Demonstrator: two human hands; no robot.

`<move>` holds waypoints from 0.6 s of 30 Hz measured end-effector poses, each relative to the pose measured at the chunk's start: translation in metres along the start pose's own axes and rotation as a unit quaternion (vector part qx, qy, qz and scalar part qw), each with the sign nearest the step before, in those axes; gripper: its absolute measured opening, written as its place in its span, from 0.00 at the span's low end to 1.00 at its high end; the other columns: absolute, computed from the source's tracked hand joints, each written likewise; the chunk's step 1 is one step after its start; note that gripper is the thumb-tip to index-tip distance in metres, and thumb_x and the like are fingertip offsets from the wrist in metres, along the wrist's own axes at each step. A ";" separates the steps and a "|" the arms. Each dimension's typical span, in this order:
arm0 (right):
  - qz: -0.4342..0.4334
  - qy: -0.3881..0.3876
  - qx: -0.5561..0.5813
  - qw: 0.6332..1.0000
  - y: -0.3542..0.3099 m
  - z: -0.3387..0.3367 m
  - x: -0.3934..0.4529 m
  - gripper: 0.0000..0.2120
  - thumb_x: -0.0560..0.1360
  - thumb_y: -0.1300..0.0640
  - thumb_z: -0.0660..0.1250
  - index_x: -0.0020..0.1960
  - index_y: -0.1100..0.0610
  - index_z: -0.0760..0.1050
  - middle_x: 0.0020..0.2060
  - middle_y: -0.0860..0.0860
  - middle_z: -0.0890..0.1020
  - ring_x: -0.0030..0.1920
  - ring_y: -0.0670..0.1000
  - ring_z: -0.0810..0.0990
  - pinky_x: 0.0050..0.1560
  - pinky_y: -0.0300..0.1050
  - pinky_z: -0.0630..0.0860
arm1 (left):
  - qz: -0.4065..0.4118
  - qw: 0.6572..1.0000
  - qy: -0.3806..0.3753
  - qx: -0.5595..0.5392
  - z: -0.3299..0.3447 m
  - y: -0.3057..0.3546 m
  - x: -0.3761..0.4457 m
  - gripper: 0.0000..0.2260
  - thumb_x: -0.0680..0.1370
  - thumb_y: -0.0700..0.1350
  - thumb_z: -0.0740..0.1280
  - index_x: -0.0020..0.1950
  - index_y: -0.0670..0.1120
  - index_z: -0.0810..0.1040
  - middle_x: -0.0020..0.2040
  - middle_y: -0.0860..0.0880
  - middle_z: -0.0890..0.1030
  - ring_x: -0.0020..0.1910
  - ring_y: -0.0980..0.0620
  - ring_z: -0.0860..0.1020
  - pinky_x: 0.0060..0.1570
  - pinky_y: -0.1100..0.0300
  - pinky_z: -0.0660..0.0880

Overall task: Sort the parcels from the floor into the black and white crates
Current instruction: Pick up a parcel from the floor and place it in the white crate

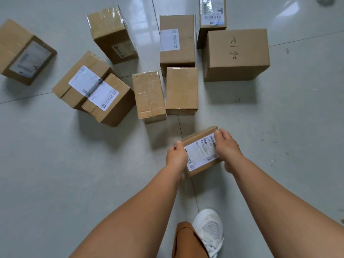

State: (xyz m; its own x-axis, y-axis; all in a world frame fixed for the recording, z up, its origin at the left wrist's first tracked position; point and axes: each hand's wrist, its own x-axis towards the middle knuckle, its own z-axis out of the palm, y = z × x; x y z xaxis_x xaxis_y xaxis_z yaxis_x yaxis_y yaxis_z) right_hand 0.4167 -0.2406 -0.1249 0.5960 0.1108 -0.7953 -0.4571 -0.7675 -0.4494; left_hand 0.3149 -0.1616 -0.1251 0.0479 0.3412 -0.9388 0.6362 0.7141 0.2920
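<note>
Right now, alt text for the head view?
Both hands, left and right, grip a small labelled parcel above a tiled floor. Eight more cardboard boxes lie scattered beyond; a white shoe shows below.

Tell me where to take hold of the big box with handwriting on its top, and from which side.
Take the handwritten box by its two short ends, one hand each, coming down from above. It looks too broad for a one-hand grip, and a labelled parcel crowds its far left corner.
</note>
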 end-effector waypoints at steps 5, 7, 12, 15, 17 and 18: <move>0.033 -0.014 0.062 0.997 -0.029 -0.013 -0.060 0.21 0.80 0.40 0.50 0.67 0.47 0.69 0.61 0.55 0.73 0.48 0.48 0.76 0.30 0.39 0.69 | 0.028 0.999 0.020 -0.014 -0.030 0.024 -0.059 0.20 0.81 0.57 0.50 0.68 0.50 0.68 0.61 0.43 0.75 0.48 0.49 0.79 0.20 0.67 0.71; 0.038 -0.017 0.082 0.996 -0.046 -0.020 -0.092 0.23 0.78 0.37 0.51 0.66 0.46 0.69 0.61 0.56 0.73 0.52 0.53 0.76 0.32 0.41 0.73 | 0.043 0.999 0.019 -0.018 -0.046 0.037 -0.093 0.19 0.81 0.57 0.51 0.66 0.52 0.70 0.62 0.43 0.73 0.50 0.49 0.78 0.23 0.65 0.72; 0.009 -0.017 0.122 0.992 -0.100 -0.044 -0.183 0.17 0.79 0.40 0.55 0.62 0.46 0.70 0.58 0.56 0.75 0.55 0.56 0.77 0.45 0.49 0.79 | 0.096 0.994 0.021 -0.042 -0.092 0.073 -0.185 0.15 0.79 0.57 0.56 0.58 0.53 0.76 0.60 0.42 0.74 0.50 0.47 0.78 0.29 0.61 0.74; -0.016 -0.017 0.129 0.991 -0.131 -0.058 -0.237 0.16 0.78 0.45 0.60 0.64 0.47 0.68 0.58 0.56 0.75 0.55 0.55 0.77 0.43 0.46 0.78 | 0.128 0.990 0.018 -0.061 -0.119 0.095 -0.241 0.16 0.79 0.54 0.59 0.66 0.54 0.73 0.60 0.44 0.76 0.50 0.49 0.80 0.30 0.61 0.75; -0.034 -0.018 0.149 0.988 -0.153 -0.068 -0.270 0.16 0.78 0.49 0.62 0.66 0.47 0.68 0.57 0.55 0.74 0.53 0.53 0.77 0.42 0.44 0.77 | 0.147 0.985 0.014 -0.087 -0.137 0.111 -0.277 0.16 0.79 0.48 0.62 0.67 0.52 0.72 0.57 0.48 0.78 0.50 0.51 0.80 0.35 0.61 0.76; -0.043 -0.019 0.157 0.987 -0.164 -0.074 -0.286 0.17 0.78 0.52 0.63 0.65 0.47 0.68 0.56 0.54 0.75 0.52 0.52 0.76 0.41 0.43 0.75 | 0.153 0.983 0.010 -0.101 -0.146 0.118 -0.294 0.17 0.79 0.44 0.63 0.67 0.52 0.71 0.57 0.49 0.78 0.52 0.51 0.79 0.39 0.61 0.76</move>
State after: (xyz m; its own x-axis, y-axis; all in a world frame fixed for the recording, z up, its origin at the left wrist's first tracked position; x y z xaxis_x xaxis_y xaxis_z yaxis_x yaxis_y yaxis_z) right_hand 0.3698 -0.1930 0.2064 0.6195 0.1944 -0.7606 -0.5910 -0.5222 -0.6148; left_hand 0.2636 -0.0888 0.2122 0.1963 0.5695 -0.7983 0.4292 0.6821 0.5921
